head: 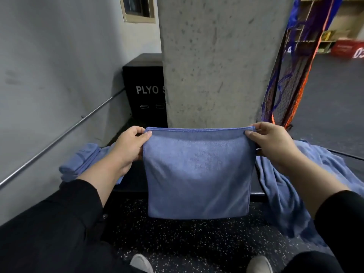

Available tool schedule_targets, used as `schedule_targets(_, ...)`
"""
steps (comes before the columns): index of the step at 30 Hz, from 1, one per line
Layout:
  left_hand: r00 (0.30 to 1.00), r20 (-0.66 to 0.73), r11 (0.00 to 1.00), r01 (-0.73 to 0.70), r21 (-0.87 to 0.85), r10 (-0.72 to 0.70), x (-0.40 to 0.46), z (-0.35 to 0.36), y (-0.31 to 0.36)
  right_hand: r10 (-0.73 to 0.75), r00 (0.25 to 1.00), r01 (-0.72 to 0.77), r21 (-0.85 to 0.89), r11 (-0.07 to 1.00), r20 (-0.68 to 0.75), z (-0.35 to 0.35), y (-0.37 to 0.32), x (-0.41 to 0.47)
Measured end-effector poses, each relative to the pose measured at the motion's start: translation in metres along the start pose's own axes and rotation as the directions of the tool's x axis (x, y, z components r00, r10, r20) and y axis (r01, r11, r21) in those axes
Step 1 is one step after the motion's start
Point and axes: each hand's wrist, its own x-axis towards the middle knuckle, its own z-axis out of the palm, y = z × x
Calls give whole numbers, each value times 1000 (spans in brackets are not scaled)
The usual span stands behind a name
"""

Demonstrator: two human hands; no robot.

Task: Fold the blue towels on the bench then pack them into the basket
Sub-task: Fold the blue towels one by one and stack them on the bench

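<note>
head view: the person is holding a folded blue towel [198,172] up in front of the bench [132,180], and it is hanging flat with its lower edge above the speckled floor [177,239]. the left hand [129,148] is pinching the towel's upper left corner between thumb and curled fingers. the right hand [272,143] is pinching the upper right corner the same way; its lower fingers are lying behind the cloth and are hidden. the hanging towel is covering the middle of the bench, so what is lying there cannot be told. a second blue towel [82,162] is lying bunched on the bench's left end, partly hidden behind the left forearm. a third blue towel [291,194] is draping loosely over the bench's right end and down toward the floor, with its far side cut off by the right arm and black sleeve [338,223]. behind the concrete pillar [216,62], a black box [143,89] is showing only the letters "plyo s"; the rest is hidden. two shoe tips [140,263] are being cut off at the bottom edge.
</note>
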Motion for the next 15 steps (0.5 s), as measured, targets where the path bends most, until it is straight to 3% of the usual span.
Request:
schedule_targets(3,999,10,999,32,27,-33,32,10,-17,40,998,-40,1,999,-39,16,23,37)
schedule_targets(8,993,-22,993,116,37,-116,124,29,-39,69,995,-81,-164,983,-77,54,55,134)
schedule_targets(10,990,-31,955,140,260,-137,157,37,-52,131,991,-135,-338,931,-34,70,70,164)
schedule_targets(12,998,-11,857,63,512,-67,162,53,-66,154,988,-115,-581,806,18,88,84,166)
schedule_targets(15,983,186,718,-135,683,8,125,85,-107,115,979,35,-697,716,168,122,112,127)
